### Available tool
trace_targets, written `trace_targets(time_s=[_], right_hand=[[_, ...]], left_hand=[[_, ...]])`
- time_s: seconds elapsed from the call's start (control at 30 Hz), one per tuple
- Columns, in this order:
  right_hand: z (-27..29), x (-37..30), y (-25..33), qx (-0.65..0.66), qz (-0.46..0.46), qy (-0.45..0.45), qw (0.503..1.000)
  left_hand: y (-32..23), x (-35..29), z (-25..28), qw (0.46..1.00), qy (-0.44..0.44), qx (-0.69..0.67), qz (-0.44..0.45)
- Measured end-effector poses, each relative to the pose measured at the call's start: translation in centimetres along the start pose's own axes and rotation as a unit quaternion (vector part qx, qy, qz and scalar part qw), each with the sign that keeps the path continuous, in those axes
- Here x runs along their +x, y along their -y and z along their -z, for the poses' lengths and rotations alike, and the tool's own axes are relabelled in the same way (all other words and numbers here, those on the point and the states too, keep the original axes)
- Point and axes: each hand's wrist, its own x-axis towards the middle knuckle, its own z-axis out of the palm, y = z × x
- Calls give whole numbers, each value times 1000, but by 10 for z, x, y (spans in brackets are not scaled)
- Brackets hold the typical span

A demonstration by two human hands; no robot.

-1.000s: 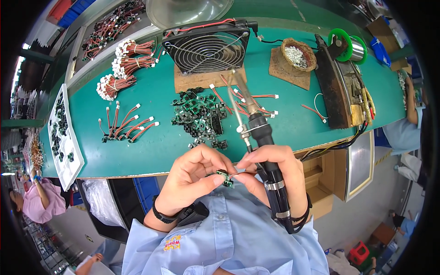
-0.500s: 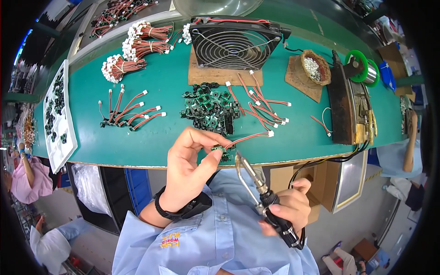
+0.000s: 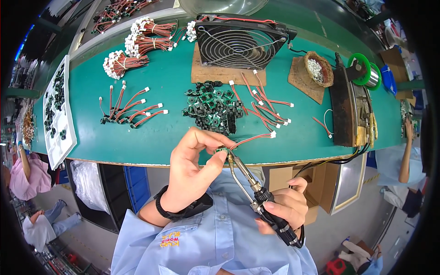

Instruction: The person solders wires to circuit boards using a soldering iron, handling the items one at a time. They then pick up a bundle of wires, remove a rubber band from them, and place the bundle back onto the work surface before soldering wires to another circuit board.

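near the middle of the head view, above the near edge of the green worktop (image 3: 158, 140), is a small green circuit board (image 3: 221, 149), pinched between thumb and forefinger by the grip of the left hand (image 3: 189, 167). clock directions run from that board. at four to five o'clock the right hand (image 3: 286, 206) has its grip curled around a soldering iron (image 3: 264, 196), its tip at the board; contact cannot be told. a reddish lead (image 3: 252, 138) stretches between two and three o'clock. heaped boards (image 3: 213, 110) lie at twelve, a black fan (image 3: 240, 46) beyond; wired boards (image 3: 123, 120) at ten; tied lead bundles (image 3: 153, 43) at eleven; a solder reel (image 3: 375, 75) at two.
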Motion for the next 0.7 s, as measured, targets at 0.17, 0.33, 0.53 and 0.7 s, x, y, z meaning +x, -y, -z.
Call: trace_targets(time_s=[0.17, 0.33, 0.53, 0.7], right_hand=[[1, 0, 0, 0, -3, 0, 1000], [1, 0, -1, 2, -4, 2, 1000], [1, -1, -2, 2, -2, -5, 1000], [0, -4, -2, -3, 4, 0, 1000]], left_hand=[[0, 0, -1, 1000, 0, 4, -5], [1, 0, 1, 999, 14, 30, -20], [0, -1, -1, 1000, 11, 18, -20], [-1, -2, -3, 1000, -3, 8, -8]])
